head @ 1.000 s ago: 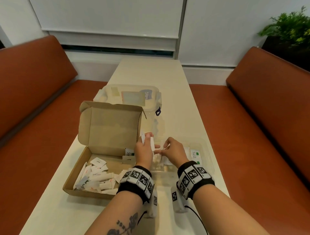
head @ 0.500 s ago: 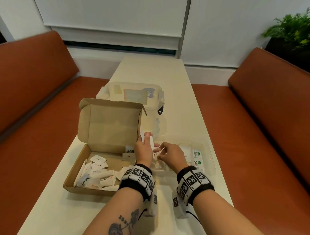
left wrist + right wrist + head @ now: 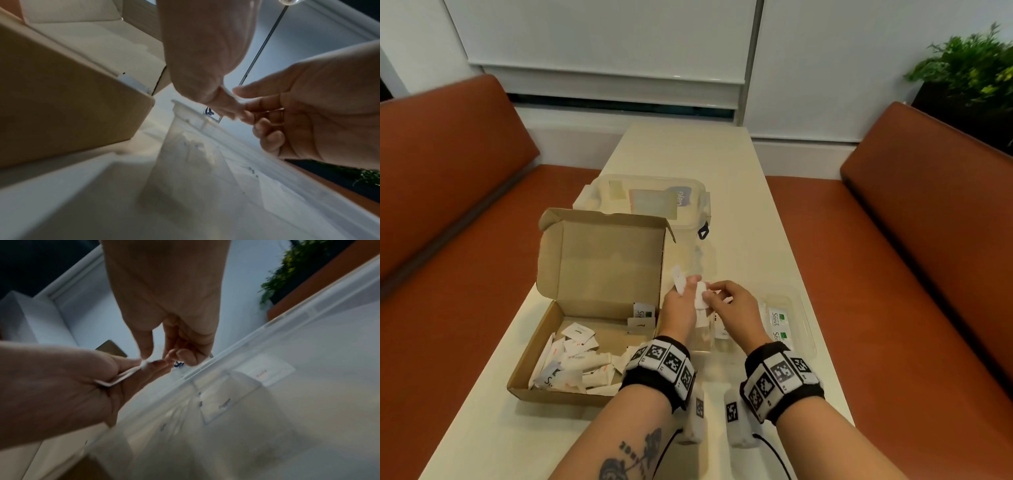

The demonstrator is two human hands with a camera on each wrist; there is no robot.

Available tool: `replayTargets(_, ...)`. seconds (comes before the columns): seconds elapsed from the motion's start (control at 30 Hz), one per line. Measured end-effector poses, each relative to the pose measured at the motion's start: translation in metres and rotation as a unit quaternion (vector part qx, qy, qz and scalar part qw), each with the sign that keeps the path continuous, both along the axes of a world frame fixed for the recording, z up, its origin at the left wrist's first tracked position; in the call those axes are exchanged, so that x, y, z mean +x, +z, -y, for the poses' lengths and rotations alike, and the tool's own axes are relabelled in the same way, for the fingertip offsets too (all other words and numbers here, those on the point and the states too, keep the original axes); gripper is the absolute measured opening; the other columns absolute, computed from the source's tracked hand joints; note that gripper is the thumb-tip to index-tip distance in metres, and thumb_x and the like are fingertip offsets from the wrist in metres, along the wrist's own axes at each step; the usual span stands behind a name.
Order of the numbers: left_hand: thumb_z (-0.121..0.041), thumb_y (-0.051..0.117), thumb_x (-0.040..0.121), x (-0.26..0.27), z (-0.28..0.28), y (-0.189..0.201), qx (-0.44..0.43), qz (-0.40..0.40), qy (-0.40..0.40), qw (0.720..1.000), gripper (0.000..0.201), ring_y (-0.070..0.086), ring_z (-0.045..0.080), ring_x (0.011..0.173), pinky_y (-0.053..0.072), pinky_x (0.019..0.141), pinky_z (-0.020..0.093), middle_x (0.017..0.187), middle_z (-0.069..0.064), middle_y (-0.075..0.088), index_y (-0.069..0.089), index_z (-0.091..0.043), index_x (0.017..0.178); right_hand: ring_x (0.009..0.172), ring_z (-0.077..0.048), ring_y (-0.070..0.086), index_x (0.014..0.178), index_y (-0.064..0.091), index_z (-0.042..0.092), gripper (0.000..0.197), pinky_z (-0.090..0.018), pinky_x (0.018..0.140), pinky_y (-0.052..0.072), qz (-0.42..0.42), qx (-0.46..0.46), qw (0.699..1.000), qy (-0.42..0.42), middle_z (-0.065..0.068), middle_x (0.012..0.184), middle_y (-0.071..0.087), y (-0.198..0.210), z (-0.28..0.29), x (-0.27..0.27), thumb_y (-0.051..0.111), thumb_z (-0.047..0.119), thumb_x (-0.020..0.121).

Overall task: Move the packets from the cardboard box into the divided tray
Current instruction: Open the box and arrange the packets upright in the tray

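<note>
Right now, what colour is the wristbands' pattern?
Black-and-white square marker tags on black bands, on the left wristband and right wristband; clearest in the head view.

tray (image 3: 804, 320) – left part hidden behind both hands, dividers unreadable | packets (image 3: 690, 291) in left hand (image 3: 678, 313) – count unclear, print too small | right hand (image 3: 736, 310) fingertips – grip blurred in wrist views | box (image 3: 599, 274) packets – labels mostly illegible | lidded tub (image 3: 654, 198) near table's far edge – front hidden by box flap
</note>
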State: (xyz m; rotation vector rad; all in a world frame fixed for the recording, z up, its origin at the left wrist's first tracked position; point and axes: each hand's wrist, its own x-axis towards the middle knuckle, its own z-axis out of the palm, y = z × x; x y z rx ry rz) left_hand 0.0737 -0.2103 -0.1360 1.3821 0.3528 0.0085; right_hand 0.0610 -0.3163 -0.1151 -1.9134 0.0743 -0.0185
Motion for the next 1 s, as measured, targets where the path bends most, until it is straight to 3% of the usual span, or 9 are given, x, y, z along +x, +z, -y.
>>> replayTargets(0.17,-0.036,0.049,0.097,-0.004,0.010,0.012,-0.035,-0.018,-0.077,0.996,0.025,0.066,0.033,0.089,0.054,0.084,0.047,0.102,0.019,0.068,0.067,-0.017,0.099,0.066,-0.011,0.064,0.089,0.067,0.010,0.014,-0.015,0.061,0.042,-0.046,0.086,0.995,0.006,-0.003,0.066,0.065,0.002,0.023,0.001,0.073,0.019,0.080)
replayTargets(0.43,-0.047,0.027,0.101,-0.008,0.033,0.017,-0.089,-0.057,-0.049,0.993,0.049,0.064,0.022,0.067,0.054,0.057,0.030,0.084,0.012,0.068,0.062,-0.013,0.107,0.049,0.001,0.057,0.071,0.069,0.011,0.012,-0.006,0.044,0.039,-0.087,0.119,0.988,0.043,0.003,0.066,0.067,0.003,0.039,-0.005,0.070,0.014,0.082)
replayTargets(0.57,-0.048,0.022,0.101,-0.006,0.039,0.015,-0.115,-0.069,-0.029,0.991,0.054,0.065,0.024,0.070,0.053,0.058,0.030,0.084,0.012,0.068,0.062,-0.012,0.104,0.048,0.003,0.054,0.067,0.066,0.011,0.016,-0.007,0.046,0.039,-0.096,0.096,0.989,0.060,0.012,0.054,0.063,0.004,0.044,-0.004,0.071,0.014,0.081)
replayTargets(0.63,-0.047,0.025,0.101,-0.004,0.040,0.014,-0.129,-0.089,-0.018,0.988,0.052,0.063,0.027,0.074,0.054,0.069,0.037,0.086,0.012,0.067,0.064,-0.013,0.096,0.053,-0.001,0.055,0.075,0.068,0.010,0.009,-0.013,0.050,0.042,-0.103,0.109,0.987,0.050,0.008,0.061,0.065,0.005,0.049,-0.002,0.071,0.015,0.082)
replayTargets(0.7,-0.042,0.030,0.102,-0.004,0.041,0.015,-0.132,-0.107,-0.005,0.985,0.044,0.062,0.028,0.075,0.052,0.077,0.042,0.084,0.012,0.065,0.060,-0.013,0.089,0.057,-0.006,0.060,0.081,0.069,0.004,0.008,-0.017,0.053,0.047,-0.105,0.148,0.983,0.037,-0.001,0.070,0.068,0.005,0.052,0.000,0.071,0.011,0.082)
replayTargets(0.77,-0.033,0.034,0.102,-0.006,0.042,0.015,-0.150,-0.113,0.000,0.982,0.034,0.061,0.026,0.070,0.050,0.068,0.036,0.082,0.011,0.063,0.057,-0.012,0.088,0.059,-0.010,0.063,0.080,0.069,0.002,0.006,-0.018,0.055,0.051,-0.100,0.179,0.979,0.013,-0.008,0.075,0.069,0.007,0.053,0.001,0.071,0.008,0.082)
replayTargets(0.83,-0.024,0.036,0.102,-0.006,0.043,0.015,-0.164,-0.111,0.002,0.980,0.019,0.061,0.023,0.072,0.049,0.061,0.031,0.085,0.009,0.061,0.053,-0.015,0.102,0.054,-0.008,0.061,0.078,0.069,0.003,0.006,-0.016,0.054,0.050,-0.087,0.207,0.974,-0.008,-0.008,0.071,0.067,0.008,0.055,0.002,0.070,0.006,0.082)
replayTargets(0.9,-0.013,0.034,0.101,-0.007,0.042,0.015,-0.164,-0.088,-0.011,0.982,0.023,0.062,0.025,0.085,0.052,0.064,0.034,0.098,0.010,0.060,0.046,-0.024,0.117,0.050,-0.007,0.058,0.076,0.069,0.002,0.008,-0.014,0.051,0.049,-0.077,0.242,0.967,-0.026,-0.004,0.065,0.065,0.010,0.057,0.005,0.068,0.006,0.083)
replayTargets(1.0,-0.004,0.041,0.096,-0.006,0.040,0.018,-0.143,-0.082,-0.060,0.985,0.024,0.063,0.026,0.084,0.054,0.064,0.034,0.097,0.014,0.063,0.060,-0.014,0.106,0.050,-0.006,0.057,0.076,0.068,0.002,0.009,-0.014,0.051,0.050,-0.074,0.266,0.960,-0.046,-0.003,0.064,0.065,0.010,0.060,0.009,0.067,0.005,0.084)
